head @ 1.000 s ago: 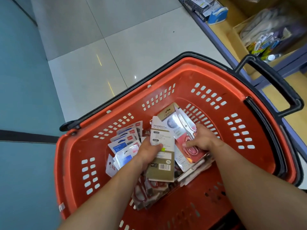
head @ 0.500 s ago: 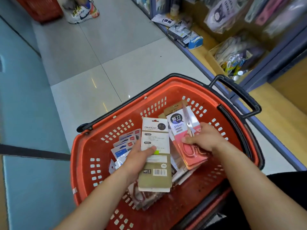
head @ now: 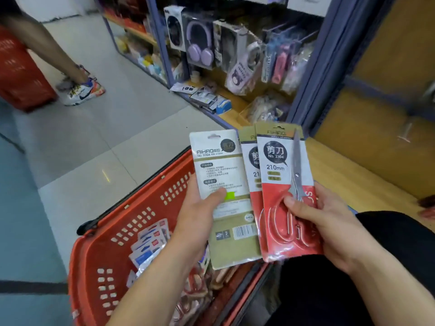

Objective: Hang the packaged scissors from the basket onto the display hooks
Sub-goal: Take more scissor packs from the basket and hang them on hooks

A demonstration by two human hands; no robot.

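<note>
My left hand (head: 200, 208) grips a scissors pack (head: 221, 165) turned back side up, white and gold with a barcode. My right hand (head: 329, 222) pinches a red-handled scissors pack (head: 280, 184) facing me, with a second like pack (head: 250, 161) tucked behind it. All are raised above the red basket (head: 113, 262), which holds more scissors packs (head: 195, 292) and blue-and-white packs (head: 150, 243). A display hook (head: 406, 131) shows blurred on the tan panel at the right.
A shelf unit (head: 235, 55) with hanging headphones and pouches stands ahead. Small boxes (head: 207, 97) lie on its low ledge. Another person's leg and sneaker (head: 82, 90) and a second red basket (head: 21, 74) are at the far left on the tiled floor.
Both hands have lifted their scissors packs up out of the basket. The view has swung upward and right toward the shelves.
</note>
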